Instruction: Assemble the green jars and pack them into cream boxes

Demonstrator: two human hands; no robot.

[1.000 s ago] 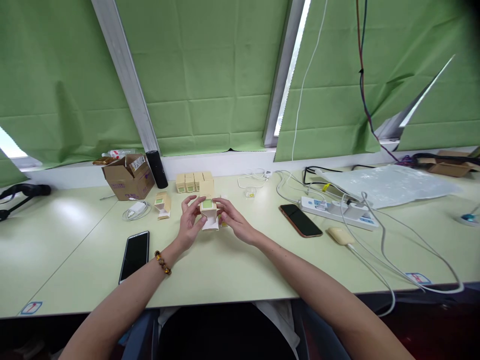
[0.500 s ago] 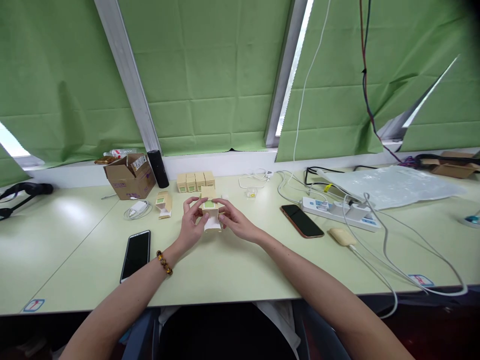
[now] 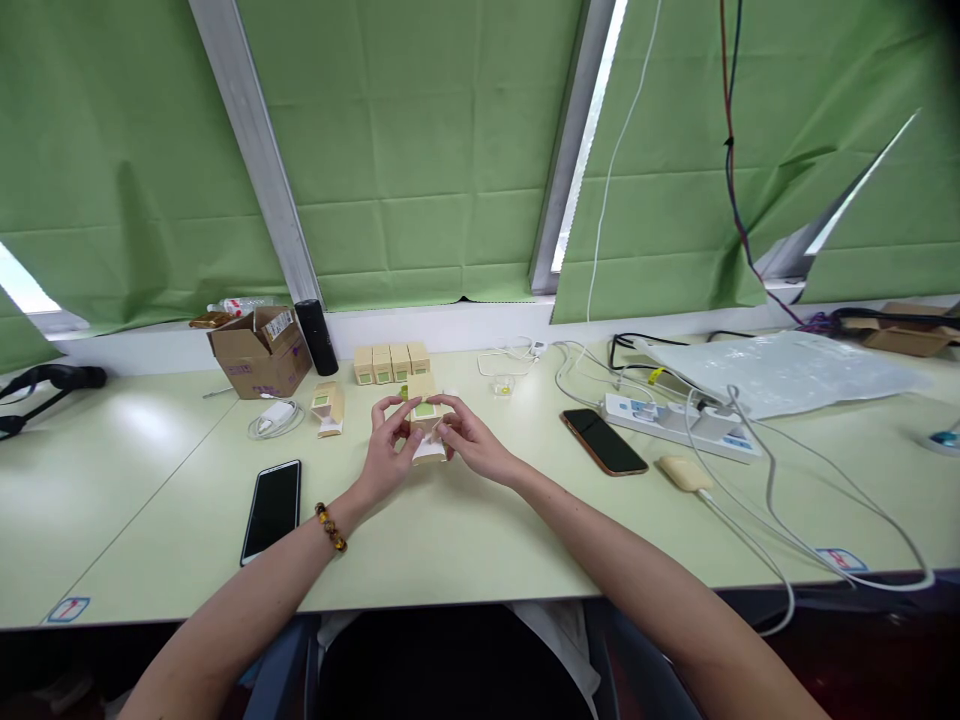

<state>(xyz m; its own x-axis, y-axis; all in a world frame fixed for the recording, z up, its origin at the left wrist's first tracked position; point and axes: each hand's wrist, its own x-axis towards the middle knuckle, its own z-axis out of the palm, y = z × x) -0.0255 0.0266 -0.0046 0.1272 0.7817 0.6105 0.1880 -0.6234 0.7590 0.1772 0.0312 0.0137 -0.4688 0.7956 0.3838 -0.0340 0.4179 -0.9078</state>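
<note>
Between my hands is a small tan cardboard box (image 3: 424,412) with a green window and an unfolded flap facing me. My left hand (image 3: 388,446) grips its left side, thumb in front and index finger at the upper edge. On the right side, my right hand (image 3: 466,436) holds the box, fingers bent round the edge and the flap. A similar open box (image 3: 328,408) stands to the left. Behind, several closed small boxes (image 3: 391,363) stand in a row. Part of a small green thing shows behind the held box; I cannot make it out.
A black phone (image 3: 271,510) lies left of my forearm, and another phone (image 3: 604,441) lies at right. Farther right are a power strip (image 3: 682,428), cables and a cream-coloured case (image 3: 684,473). A carton (image 3: 262,352) and a black cylinder (image 3: 316,338) stand at the back left.
Both hands and the held box have shifted slightly to the right. The fingers have moved a little on the flap; the other things have stayed put.
</note>
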